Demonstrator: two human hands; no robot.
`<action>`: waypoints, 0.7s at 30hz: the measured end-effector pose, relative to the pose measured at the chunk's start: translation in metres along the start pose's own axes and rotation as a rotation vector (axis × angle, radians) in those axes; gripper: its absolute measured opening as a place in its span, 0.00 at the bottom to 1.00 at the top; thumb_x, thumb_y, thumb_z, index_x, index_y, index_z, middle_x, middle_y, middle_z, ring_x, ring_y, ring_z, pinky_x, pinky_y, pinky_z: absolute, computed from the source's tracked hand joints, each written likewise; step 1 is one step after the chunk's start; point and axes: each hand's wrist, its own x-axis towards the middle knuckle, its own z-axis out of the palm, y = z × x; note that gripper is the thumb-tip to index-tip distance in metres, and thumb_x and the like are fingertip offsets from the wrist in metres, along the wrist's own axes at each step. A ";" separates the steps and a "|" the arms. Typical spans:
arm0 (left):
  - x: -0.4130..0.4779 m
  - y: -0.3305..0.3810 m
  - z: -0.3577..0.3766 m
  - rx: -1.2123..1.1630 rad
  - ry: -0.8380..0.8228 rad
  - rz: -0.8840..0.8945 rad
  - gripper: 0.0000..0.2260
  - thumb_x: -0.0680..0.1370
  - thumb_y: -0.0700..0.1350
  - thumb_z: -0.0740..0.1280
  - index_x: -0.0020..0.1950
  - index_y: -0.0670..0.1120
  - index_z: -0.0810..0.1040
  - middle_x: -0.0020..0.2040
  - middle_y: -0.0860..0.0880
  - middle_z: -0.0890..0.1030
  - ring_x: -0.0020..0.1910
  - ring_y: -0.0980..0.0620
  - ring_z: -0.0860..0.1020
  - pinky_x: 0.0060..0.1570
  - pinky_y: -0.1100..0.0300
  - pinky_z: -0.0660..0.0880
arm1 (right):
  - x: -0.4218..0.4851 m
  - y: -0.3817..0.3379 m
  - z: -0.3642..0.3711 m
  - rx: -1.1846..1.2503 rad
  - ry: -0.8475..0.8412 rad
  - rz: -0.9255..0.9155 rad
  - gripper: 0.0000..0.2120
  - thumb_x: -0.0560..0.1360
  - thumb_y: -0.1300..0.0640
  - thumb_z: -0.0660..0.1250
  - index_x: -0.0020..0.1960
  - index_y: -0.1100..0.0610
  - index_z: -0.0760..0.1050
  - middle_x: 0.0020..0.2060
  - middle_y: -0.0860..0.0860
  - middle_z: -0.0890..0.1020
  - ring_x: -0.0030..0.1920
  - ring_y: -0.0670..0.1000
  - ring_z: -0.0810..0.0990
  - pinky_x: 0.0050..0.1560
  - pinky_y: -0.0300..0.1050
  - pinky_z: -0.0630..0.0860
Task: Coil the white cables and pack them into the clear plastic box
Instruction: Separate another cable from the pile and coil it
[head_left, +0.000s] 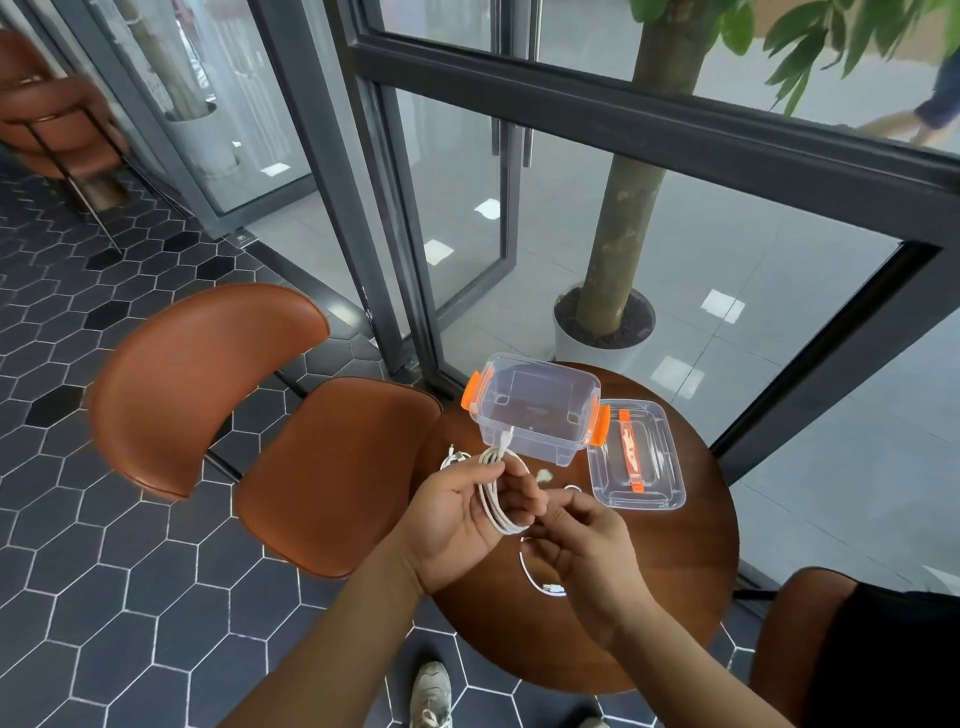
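White cable coil (494, 503) gripped in left hand (457, 517), right hand (587, 556) pinching its loops

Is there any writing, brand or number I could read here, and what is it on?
No text is readable here.
Orange handle of the clear plastic lid: pale marks, too blurred to read.
Small plate at the foot of the dark door frame: too small to read.
Clear plastic box, white coiled cable: no print shows.
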 end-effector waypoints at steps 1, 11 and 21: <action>0.000 0.000 0.000 0.017 -0.004 -0.007 0.11 0.79 0.39 0.59 0.45 0.38 0.80 0.42 0.37 0.81 0.43 0.41 0.83 0.49 0.51 0.78 | 0.000 0.000 0.000 -0.017 0.023 -0.014 0.09 0.76 0.68 0.70 0.53 0.72 0.76 0.38 0.62 0.82 0.37 0.56 0.82 0.37 0.45 0.82; -0.004 -0.001 0.012 0.247 0.157 -0.001 0.13 0.83 0.36 0.56 0.43 0.37 0.76 0.42 0.39 0.82 0.44 0.41 0.82 0.49 0.51 0.77 | 0.004 0.004 -0.003 -0.230 0.135 -0.075 0.07 0.73 0.70 0.74 0.50 0.67 0.80 0.39 0.66 0.85 0.40 0.61 0.84 0.50 0.59 0.81; -0.012 -0.007 0.002 0.848 0.392 0.044 0.08 0.82 0.40 0.65 0.48 0.38 0.79 0.40 0.39 0.84 0.36 0.43 0.84 0.41 0.48 0.84 | -0.002 -0.010 -0.016 -0.310 0.120 -0.102 0.06 0.72 0.68 0.75 0.49 0.67 0.81 0.39 0.62 0.87 0.36 0.55 0.85 0.41 0.46 0.83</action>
